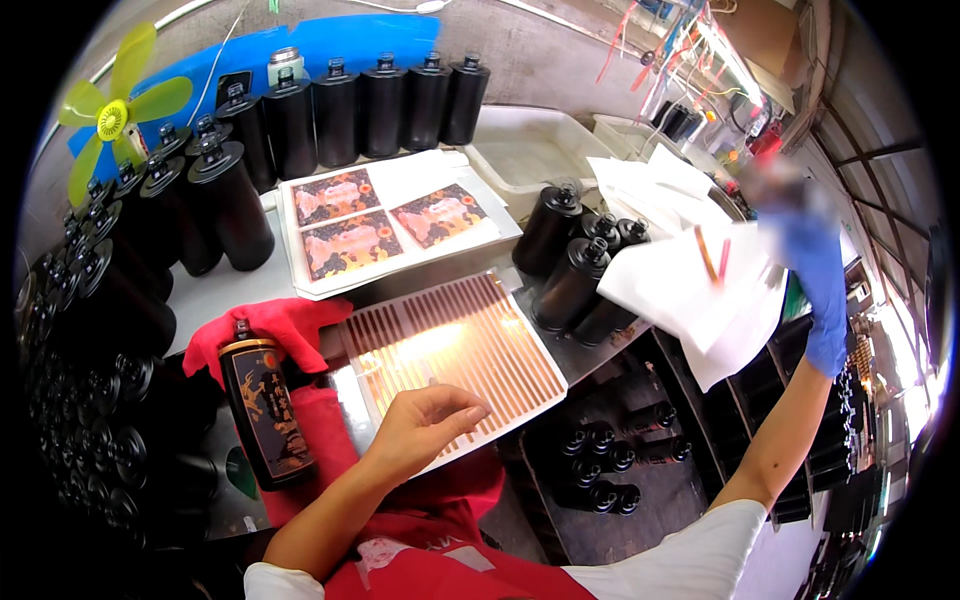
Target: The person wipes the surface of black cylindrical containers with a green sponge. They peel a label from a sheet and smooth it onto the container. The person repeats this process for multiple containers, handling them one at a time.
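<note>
Your left hand [425,430] is over the near edge of the striped sheet [515,365], which lies right in front of you. Its fingers are loosely bent, and I see nothing in it, but I can't tell if the fingertips meet or touch the sheet. Your right hand [815,265], in a blue glove [826,320], is stretched far out by the white paper [655,285]. It is too blurry there, so I can't tell if it grips the paper or is just near it.

The strips on the sheet look thin, so a soft touch should work best. Use just your fingertips, and don't rub or bend them. A bright shine hides the middle, so look from the side to find the ends.

Move the paper slowly and flat, because two small colored strips [724,260] show on it and could slide off. Watch the black bottles [575,275] just beside it too, as a bump might tip one. The picture bottle [265,410] leans by the red cloth [215,335] on your left, so mind your elbow there.
</note>
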